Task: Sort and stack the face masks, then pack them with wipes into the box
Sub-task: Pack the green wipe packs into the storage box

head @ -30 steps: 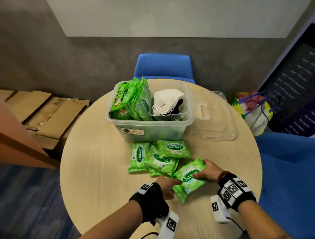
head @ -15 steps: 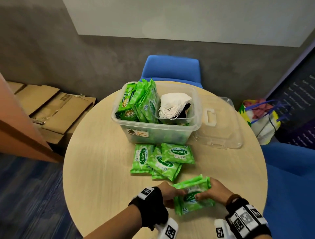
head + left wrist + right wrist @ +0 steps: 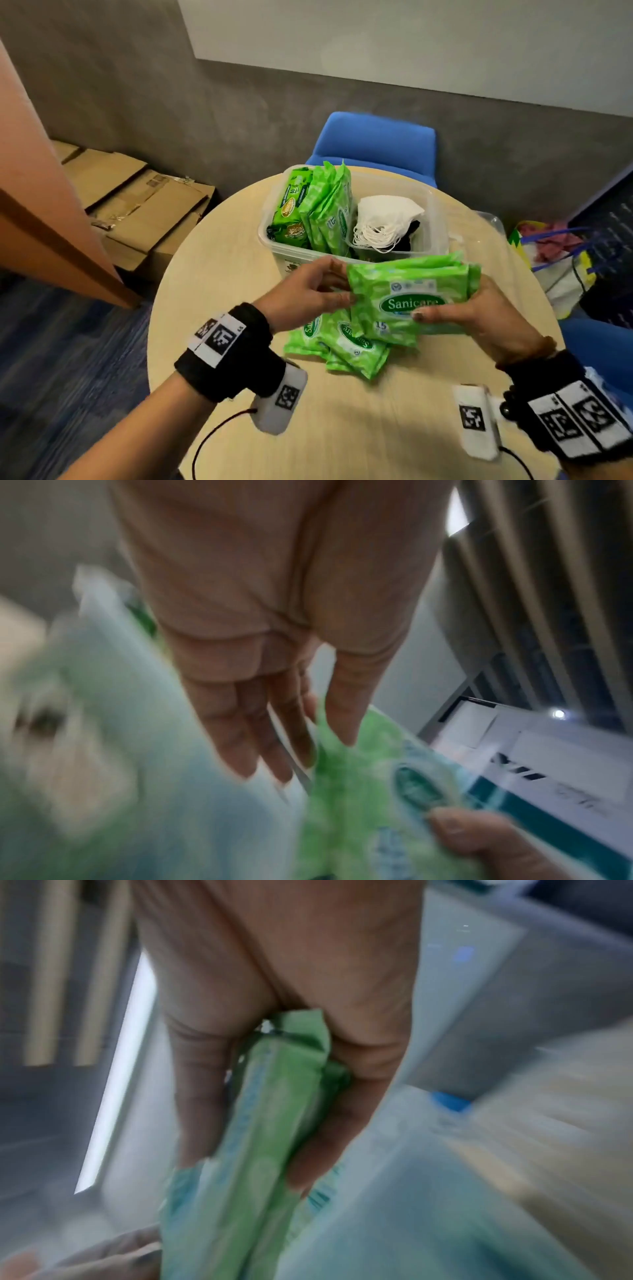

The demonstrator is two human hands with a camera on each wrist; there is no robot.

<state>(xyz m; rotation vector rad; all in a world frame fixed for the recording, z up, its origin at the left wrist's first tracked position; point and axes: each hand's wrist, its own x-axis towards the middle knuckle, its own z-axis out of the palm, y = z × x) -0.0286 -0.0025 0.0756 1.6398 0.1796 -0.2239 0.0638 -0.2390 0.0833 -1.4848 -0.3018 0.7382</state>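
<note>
My right hand (image 3: 432, 309) grips a small stack of green Sanicare wipes packs (image 3: 407, 287), thumb across the label and fingers behind. The stack hangs above the table in front of the clear plastic box (image 3: 272, 236). The straight fingers of my left hand (image 3: 337, 291) touch the stack's left end. The right wrist view shows the packs (image 3: 270, 1123) edge-on between thumb and fingers. In the box stand several green wipes packs (image 3: 325, 212), beside white face masks (image 3: 383, 219) piled in an inner tray. More wipes packs (image 3: 346, 346) lie on the table under my hands.
The round wooden table (image 3: 222, 281) carries the box and its clear lid (image 3: 489, 222) at the right. A blue chair (image 3: 376, 144) stands behind the table. Cardboard boxes (image 3: 137, 205) lie on the floor at left, and a colourful bag (image 3: 548, 246) sits at right.
The held wipes packs have risen from the near table edge to just in front of the box. Both hands moved up and forward with them.
</note>
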